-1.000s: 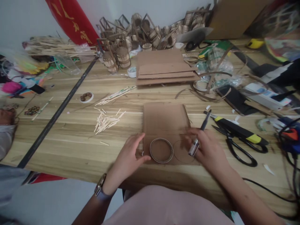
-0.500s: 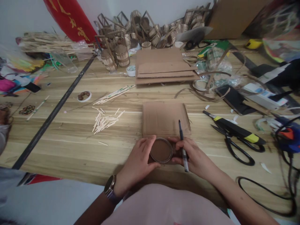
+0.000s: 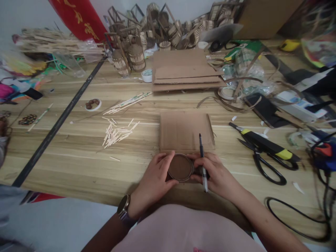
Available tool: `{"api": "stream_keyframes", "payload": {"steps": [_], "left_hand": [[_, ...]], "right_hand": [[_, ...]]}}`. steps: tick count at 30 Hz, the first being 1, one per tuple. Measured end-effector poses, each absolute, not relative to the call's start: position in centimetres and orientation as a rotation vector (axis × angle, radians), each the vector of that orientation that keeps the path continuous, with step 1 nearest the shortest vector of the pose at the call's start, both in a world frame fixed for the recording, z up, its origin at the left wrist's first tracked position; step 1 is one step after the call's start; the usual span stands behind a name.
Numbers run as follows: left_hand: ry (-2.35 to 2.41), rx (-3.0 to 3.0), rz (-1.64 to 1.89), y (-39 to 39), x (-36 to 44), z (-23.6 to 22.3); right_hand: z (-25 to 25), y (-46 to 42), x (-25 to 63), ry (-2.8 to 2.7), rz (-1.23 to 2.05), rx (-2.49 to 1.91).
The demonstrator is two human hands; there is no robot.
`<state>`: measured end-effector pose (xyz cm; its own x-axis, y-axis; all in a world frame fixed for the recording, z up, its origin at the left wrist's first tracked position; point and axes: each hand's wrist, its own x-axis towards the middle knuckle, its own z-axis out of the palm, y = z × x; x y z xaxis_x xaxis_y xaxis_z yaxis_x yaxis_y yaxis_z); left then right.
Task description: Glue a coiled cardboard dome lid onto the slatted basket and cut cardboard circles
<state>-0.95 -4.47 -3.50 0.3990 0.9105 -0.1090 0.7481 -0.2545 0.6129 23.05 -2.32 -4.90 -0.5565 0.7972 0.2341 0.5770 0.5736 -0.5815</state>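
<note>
A round ring [image 3: 181,181] lies on the near part of a cardboard piece [image 3: 185,131], with brown surface showing inside it. My left hand [image 3: 156,178] curves about the ring's left side, thumb at the near edge and fingers at the far edge. On the opposite side, my right hand [image 3: 217,175] touches the ring with its fingertips while keeping a pen [image 3: 201,150] between the fingers. The pen's dark tip points away from me. Both hands cover the cardboard's near corners.
Short sticks [image 3: 115,134] lie in a pile to the left, near longer sticks [image 3: 128,103]. Scissors [image 3: 258,157] and a black-and-yellow cutter [image 3: 267,141] lie right. Stacked cardboard [image 3: 181,66] and small baskets [image 3: 136,57] stand behind. Another person's arm [image 3: 3,143] shows far left.
My right hand has moved left from beside a drawn circle to the ring, pen still held and turned more upright. My left hand has closed in around the ring.
</note>
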Motion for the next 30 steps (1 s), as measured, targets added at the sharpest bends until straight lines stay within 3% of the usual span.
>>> {"api": "stream_keyframes", "payload": {"steps": [30], "left_hand": [[1.37, 2.115, 0.357, -4.51, -1.35, -3.9]], "right_hand": [[-4.82, -2.28, 22.97, -2.346, 0.632, -1.112]]}}
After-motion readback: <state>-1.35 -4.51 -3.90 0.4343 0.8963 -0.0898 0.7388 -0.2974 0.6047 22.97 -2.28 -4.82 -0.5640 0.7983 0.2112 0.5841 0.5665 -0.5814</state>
